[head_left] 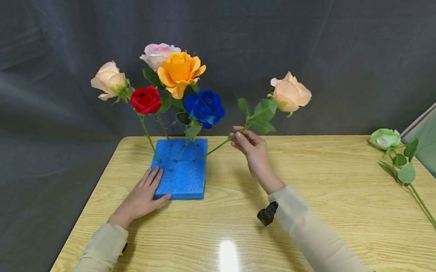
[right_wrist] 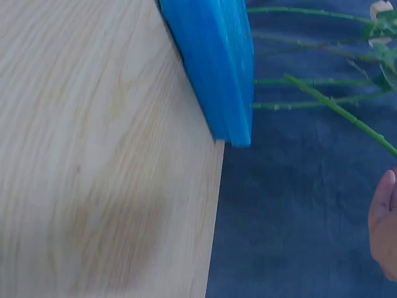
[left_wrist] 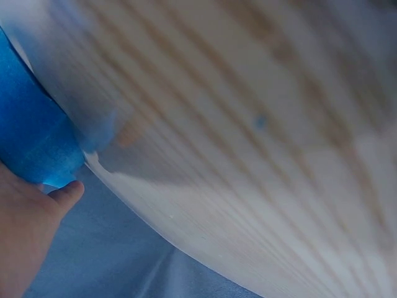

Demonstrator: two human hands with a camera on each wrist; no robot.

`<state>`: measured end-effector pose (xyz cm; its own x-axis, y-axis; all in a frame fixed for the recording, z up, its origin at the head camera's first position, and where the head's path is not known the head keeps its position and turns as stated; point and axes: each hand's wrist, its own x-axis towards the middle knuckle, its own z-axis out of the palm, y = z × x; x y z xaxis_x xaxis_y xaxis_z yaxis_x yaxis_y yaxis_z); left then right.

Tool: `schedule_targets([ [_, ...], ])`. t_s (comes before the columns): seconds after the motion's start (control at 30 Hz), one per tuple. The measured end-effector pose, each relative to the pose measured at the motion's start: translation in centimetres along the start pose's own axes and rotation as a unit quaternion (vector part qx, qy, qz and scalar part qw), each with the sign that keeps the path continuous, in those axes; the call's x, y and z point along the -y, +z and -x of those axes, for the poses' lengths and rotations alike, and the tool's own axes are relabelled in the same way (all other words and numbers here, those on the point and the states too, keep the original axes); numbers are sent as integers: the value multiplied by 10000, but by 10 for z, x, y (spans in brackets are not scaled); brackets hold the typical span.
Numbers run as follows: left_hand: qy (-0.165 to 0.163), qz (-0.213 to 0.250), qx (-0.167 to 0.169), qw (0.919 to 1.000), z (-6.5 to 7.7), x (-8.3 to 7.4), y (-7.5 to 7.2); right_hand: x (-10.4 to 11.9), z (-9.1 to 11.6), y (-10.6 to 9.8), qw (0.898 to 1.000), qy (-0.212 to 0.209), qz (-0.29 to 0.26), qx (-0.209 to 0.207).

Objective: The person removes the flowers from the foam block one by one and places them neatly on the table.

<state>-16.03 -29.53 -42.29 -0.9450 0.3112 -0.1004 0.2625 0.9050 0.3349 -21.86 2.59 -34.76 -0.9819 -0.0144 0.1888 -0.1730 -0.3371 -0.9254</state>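
A blue foam block (head_left: 183,179) lies on the table with several artificial roses standing in it. My left hand (head_left: 141,199) rests along its left edge, fingers extended and thumb at the front edge. In the left wrist view the thumb shows beside the blue foam (left_wrist: 37,118). My right hand (head_left: 253,150) pinches the stem of a peach rose (head_left: 291,92), which leans with its bloom to the upper right. The cut end of that stem (right_wrist: 335,105) points toward the foam and, in the right wrist view, stands apart from it. Small holes dot the foam's top.
Standing in the foam are a red rose (head_left: 146,100), an orange rose (head_left: 180,72), a blue rose (head_left: 205,108), a pink-white rose (head_left: 158,55) and a cream rose (head_left: 109,81). A pale green rose (head_left: 386,138) lies at the table's right. Dark cloth (head_left: 347,63) hangs behind.
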Motion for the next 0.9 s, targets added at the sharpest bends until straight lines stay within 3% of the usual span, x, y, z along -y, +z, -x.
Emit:
schedule_targets([
  [0.57,1,-22,-16,10000,1,-2,0,12,-3,-61,9996,117,237,-128],
  [0.9,5,-5,-7,10000,0,-1,0,26,-1,-102,9937,394,1050,-4],
])
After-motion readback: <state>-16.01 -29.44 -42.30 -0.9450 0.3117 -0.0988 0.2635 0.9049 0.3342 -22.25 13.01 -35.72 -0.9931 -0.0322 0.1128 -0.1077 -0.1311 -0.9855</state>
